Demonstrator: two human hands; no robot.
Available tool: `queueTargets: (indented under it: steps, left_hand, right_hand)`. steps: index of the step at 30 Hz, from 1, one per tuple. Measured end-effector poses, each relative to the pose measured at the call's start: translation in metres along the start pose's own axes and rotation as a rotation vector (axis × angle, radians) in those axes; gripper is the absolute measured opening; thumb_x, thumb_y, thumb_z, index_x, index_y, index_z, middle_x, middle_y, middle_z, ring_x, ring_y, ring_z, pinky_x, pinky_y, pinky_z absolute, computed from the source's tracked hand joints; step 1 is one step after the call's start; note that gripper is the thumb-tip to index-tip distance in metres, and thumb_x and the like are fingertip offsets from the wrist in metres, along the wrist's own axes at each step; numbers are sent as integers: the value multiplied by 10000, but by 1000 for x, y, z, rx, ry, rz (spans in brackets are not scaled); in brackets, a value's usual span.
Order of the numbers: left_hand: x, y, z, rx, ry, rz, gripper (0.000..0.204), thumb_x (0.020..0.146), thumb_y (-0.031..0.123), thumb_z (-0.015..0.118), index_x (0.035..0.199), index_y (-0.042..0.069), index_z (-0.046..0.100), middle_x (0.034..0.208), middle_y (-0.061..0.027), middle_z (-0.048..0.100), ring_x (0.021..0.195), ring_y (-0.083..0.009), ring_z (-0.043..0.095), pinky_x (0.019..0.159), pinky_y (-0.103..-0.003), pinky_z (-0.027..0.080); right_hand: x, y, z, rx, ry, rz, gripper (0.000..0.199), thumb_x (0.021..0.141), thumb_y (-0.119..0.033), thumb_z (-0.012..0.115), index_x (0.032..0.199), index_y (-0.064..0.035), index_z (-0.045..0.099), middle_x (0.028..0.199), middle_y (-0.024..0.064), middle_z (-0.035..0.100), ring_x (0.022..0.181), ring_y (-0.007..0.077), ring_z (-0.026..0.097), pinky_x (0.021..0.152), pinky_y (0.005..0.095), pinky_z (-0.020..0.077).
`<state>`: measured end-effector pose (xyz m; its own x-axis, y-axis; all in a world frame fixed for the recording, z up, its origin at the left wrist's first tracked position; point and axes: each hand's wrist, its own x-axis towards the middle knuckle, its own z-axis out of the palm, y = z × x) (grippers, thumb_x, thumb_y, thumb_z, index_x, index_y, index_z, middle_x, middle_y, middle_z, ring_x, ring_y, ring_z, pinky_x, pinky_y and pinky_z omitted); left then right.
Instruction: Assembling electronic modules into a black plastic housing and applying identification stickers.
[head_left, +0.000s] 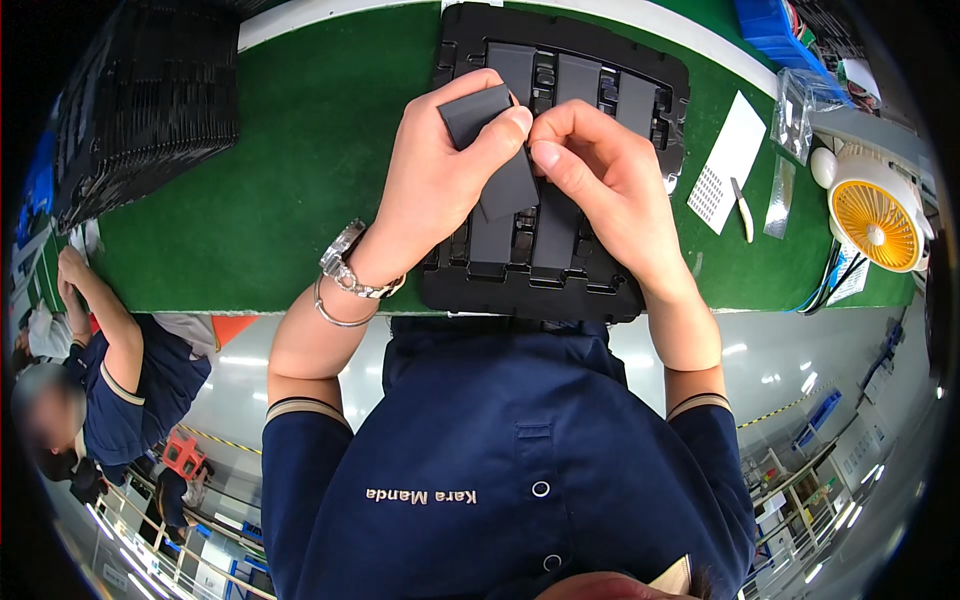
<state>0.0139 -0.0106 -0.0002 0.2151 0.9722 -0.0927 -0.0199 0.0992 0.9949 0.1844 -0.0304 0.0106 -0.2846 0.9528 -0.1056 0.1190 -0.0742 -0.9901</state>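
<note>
On the right of the matte green tabletop (310, 200) lies a white rectangular sheet with rows of small dark marks (735, 145), a slim white-handled cutter (745, 218) just at its edge, and a narrow clear plastic strip (780, 198) beside them. Farther right stands a round white fan with a yellow-orange front (874, 226), with a crumpled clear plastic bag (794, 112) and a blue plastic bin (782, 36) beyond it. At the lower left, a co-worker in a navy short-sleeved shirt (158, 385) is near a red plastic stool (184, 452).

Wearer's hands (430, 180) (625, 185) two, fan (875, 225) one, wristwatch (343, 250) one
</note>
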Motion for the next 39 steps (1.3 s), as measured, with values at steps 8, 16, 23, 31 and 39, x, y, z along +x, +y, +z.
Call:
queueTargets:
  steps: [8, 16, 23, 31, 39]
  left_hand:
    - [-2, 4, -5, -39, -70, -35, 201, 885, 209, 560, 765, 49, 537, 693, 35, 509, 643, -36, 457, 593, -204, 382]
    - [-3, 8, -2, -137, -97, -36, 189, 887, 180, 579, 780, 26, 553, 672, 19, 547, 616, -43, 496, 571, -212, 417]
    - [-4, 7, -1, -175, -129, -78, 224, 884, 238, 545, 761, 53, 515, 701, 13, 505, 633, -52, 474, 583, -211, 393]
    - [-4, 3, -2, -334, -200, -88, 283, 948, 290, 536, 817, 39, 534, 716, -14, 557, 627, -74, 561, 581, -212, 459]
    - [-4, 3, 0, -388, -239, -63, 258, 975, 286, 532, 887, 43, 529, 718, -16, 584, 642, -88, 621, 607, -212, 493]
  right_hand:
    - [6, -1, 0, 250, -74, 112, 223, 950, -227, 601, 904, -9, 610, 772, -7, 594, 719, 61, 527, 679, 228, 445]
    - [2, -2, 0, 279, -79, 108, 226, 943, -223, 617, 882, -5, 610, 744, -12, 582, 701, 55, 516, 667, 220, 437]
    - [-1, 1, 5, 326, -63, 108, 229, 946, -225, 613, 869, -9, 608, 740, -7, 583, 688, 60, 514, 655, 222, 433]
    - [2, 4, 1, 421, -98, 98, 285, 968, -271, 569, 844, -17, 601, 730, 6, 591, 671, 75, 525, 648, 227, 437]
    - [2, -2, -3, 349, -122, 156, 304, 939, -276, 615, 772, -22, 615, 667, -6, 585, 609, 51, 516, 578, 216, 421]
